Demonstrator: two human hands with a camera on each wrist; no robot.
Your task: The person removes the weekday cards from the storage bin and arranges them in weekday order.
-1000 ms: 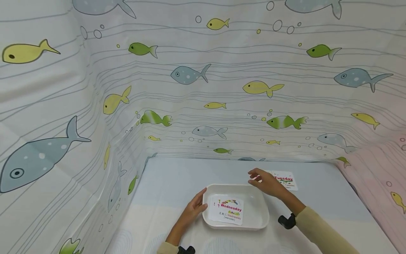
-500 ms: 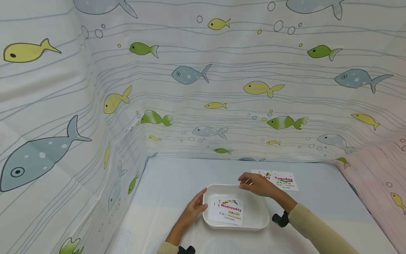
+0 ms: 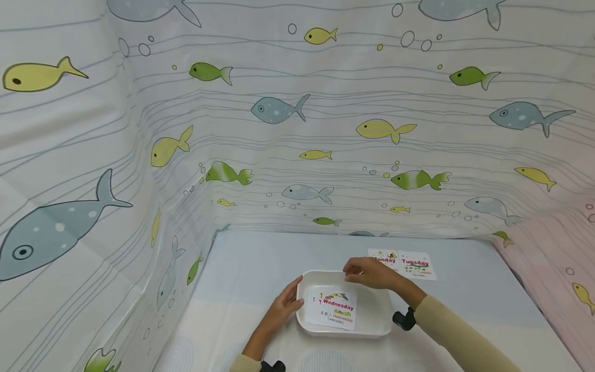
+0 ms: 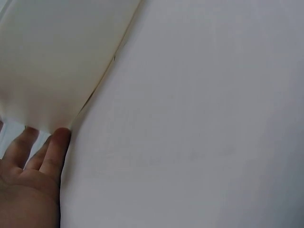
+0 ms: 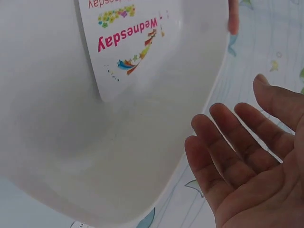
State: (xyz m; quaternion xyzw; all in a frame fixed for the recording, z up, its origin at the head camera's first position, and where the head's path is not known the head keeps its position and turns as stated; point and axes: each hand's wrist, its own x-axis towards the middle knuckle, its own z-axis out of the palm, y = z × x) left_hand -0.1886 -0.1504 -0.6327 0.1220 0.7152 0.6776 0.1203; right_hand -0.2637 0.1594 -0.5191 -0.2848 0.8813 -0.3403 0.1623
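Note:
A shallow white tray point(image 3: 374, 315) stands near the front of the table. Inside its left half lies a white card point(image 3: 331, 309) printed "Wednesday", which shows upside down in the right wrist view. My left hand point(image 3: 281, 306) holds the tray's left side, thumb at the rim; in the left wrist view its fingers point(image 4: 58, 149) meet the tray's outer wall. Over the tray's far rim hovers my right hand point(image 3: 369, 273), holding nothing. Its fingers point(image 5: 204, 164) are loosely bent and spread beside the rim in the right wrist view.
Behind the right hand, a "Monday" card point(image 3: 383, 255) and a "Tuesday" card point(image 3: 417, 265) lie side by side on the table. The right forearm partly covers the Monday card. Fish-patterned cloth point(image 3: 344, 170) encloses the back and sides.
My right hand has moved left and slightly nearer, from beside the cards to over the tray's far rim, uncovering the Monday card. The left hand and tray stay put.

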